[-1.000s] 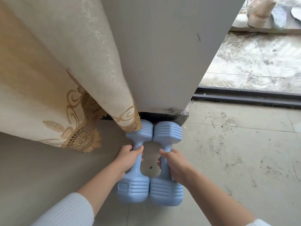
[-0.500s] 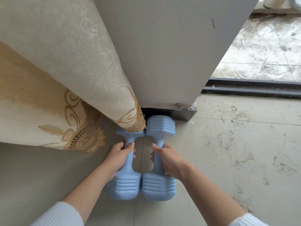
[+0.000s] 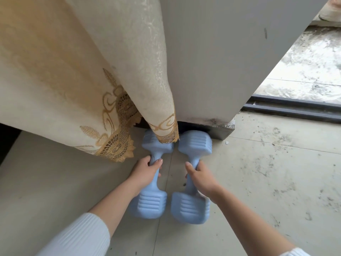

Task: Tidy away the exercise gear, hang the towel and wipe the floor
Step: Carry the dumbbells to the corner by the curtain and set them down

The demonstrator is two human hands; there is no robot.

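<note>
Two pale blue dumbbells lie side by side on the tiled floor at the foot of a grey wall corner. My left hand [image 3: 145, 170] grips the handle of the left dumbbell [image 3: 149, 202]; its far head is partly under the curtain hem. My right hand [image 3: 200, 177] grips the handle of the right dumbbell [image 3: 190, 207], whose far head sits against the dark skirting. A small gap separates the two near heads. No towel is in view.
A cream curtain with gold lace trim [image 3: 92, 89] hangs at the left down to the floor. The grey wall pillar [image 3: 221, 61] stands straight ahead. A dark sliding-door track [image 3: 295, 108] runs at the right, with a stained balcony floor [image 3: 304, 74] beyond. Scuffed beige tiles [image 3: 267, 172] lie right.
Both hands still grip the dumbbell handles. The near heads, touching before, now sit slightly apart, and the curtain hem lies further over the left dumbbell's far head.
</note>
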